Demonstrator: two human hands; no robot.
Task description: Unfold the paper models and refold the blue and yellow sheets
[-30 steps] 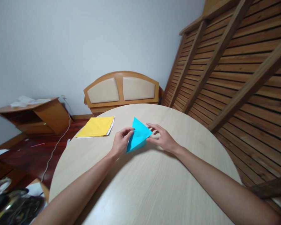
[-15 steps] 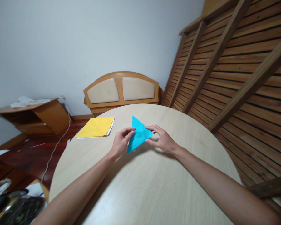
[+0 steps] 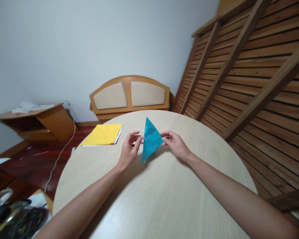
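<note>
Paper [image 3: 151, 139], blue triangle, tilted up over table [image 3: 169, 192], between hands. Right hand [image 3: 175, 142] pinching its right corner. Left hand [image 3: 131, 146] loosely spread, fingertip right at left edge, can't tell if gripping. Yellow stack [image 3: 103, 134] off left. Looks like handling step between folds imo. Next move probably wants left thumb closing on edge, right pinch steady.

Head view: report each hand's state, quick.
Left hand: open, at the left edge of the blue paper; contact unclear.
Right hand: closed, pinching the blue paper's right corner.
</note>
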